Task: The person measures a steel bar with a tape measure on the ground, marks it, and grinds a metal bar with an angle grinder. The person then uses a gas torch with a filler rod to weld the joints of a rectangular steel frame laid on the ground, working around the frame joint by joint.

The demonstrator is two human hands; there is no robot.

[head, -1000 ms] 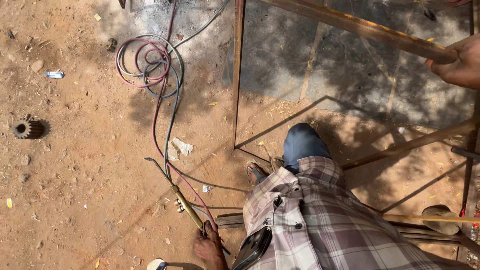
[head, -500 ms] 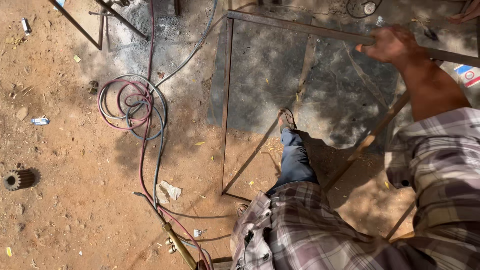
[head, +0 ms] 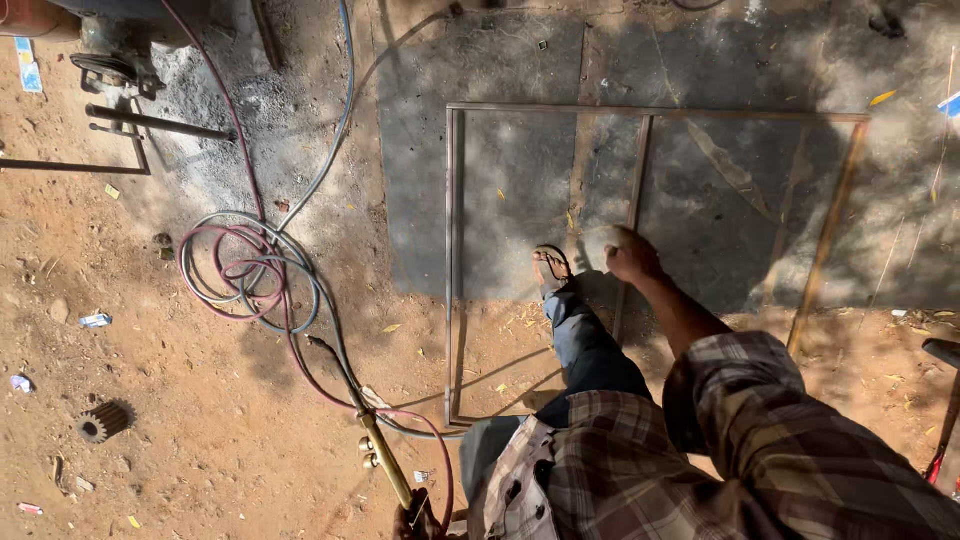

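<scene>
At the bottom edge of the frame, the person's left hand (head: pixel 412 520) grips a brass cutting torch (head: pixel 385 462), its red and blue hoses (head: pixel 250 275) trailing up through a loose coil at centre left toward a machine (head: pixel 110 50) in the upper left corner. Right of centre, the right hand (head: pixel 630 257) is closed on the middle bar of a rectangular steel frame (head: pixel 455 260) lying flat on the ground, a sandalled foot (head: pixel 552 268) just beside it. The coil lies near the foot, so a step could snag it and jerk the torch; a dragged frame could pinch a hose.
</scene>
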